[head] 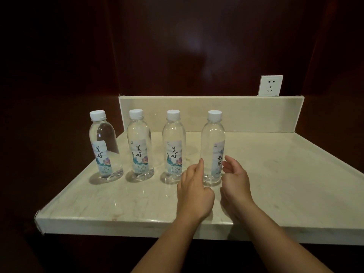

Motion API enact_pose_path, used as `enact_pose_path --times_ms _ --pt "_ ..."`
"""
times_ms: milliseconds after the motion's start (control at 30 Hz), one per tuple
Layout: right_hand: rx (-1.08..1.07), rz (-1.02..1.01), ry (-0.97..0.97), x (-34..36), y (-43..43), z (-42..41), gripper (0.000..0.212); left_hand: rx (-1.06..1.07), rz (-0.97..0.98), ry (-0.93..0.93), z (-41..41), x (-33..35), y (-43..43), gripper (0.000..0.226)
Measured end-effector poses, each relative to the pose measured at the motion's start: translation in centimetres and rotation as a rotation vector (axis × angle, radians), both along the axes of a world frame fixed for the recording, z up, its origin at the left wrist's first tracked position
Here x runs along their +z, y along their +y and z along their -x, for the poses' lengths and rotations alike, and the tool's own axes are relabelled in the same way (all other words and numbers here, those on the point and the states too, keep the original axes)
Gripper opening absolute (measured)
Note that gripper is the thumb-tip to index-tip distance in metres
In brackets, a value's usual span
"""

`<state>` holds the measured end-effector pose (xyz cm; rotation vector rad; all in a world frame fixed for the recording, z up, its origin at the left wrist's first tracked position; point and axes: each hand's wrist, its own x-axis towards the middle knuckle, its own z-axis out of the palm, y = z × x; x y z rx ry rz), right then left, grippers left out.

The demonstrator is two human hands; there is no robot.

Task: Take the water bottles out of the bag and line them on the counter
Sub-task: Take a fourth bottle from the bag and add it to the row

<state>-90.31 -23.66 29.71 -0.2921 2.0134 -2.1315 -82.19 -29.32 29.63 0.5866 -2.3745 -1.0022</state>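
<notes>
left fingers: the index finger (199, 168) of the left hand (194, 191) was straight, its tip at the left side of the fourth bottle (211, 146); we could not tell if it touched. the other fingers were curled under and held nothing.
right fingers: the fingers (228, 167) of the right hand (235, 180) were loosely bent and apart, just beside the bottle's right side, with nothing clamped.
hands: we had one on each side of the fourth bottle's lower half, neither wrapped round it.
fourth bottle: upright on its base, capped, label turned partly to the right.
row: first bottle (103, 146), second bottle (139, 146) and third bottle (174, 146) stood upright to its left, evenly spaced, labels facing us.
counter: the counter (285, 184) bore all four near its front left; the backsplash (246, 113) and a socket (270, 86) were behind.
bag: not in view.
step: we judged this to be the setting and straightening of the fourth bottle, late in the task.
next move: likely a small turn to face its label forward, with a light touch so it would not tip; whether more bottles were left we could not say.
</notes>
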Motion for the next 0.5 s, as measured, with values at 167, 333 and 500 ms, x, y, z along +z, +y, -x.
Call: enact_pose_path --times_ms 167,333,500 --pt "-0.029 0.041 -0.018 -0.12 -0.01 0.18 0.059 0.008 -0.097 0.015 -0.20 0.06 -0.11 0.076" --pt "-0.054 0.053 -0.025 -0.36 -0.12 0.51 0.053 -0.012 -0.100 -0.033 -0.15 0.34 -0.08 0.076" --pt "-0.080 0.080 -0.070 -0.45 -0.11 0.68 0.051 -0.006 -0.100 -0.041 0.12 0.42 -0.10 0.078"
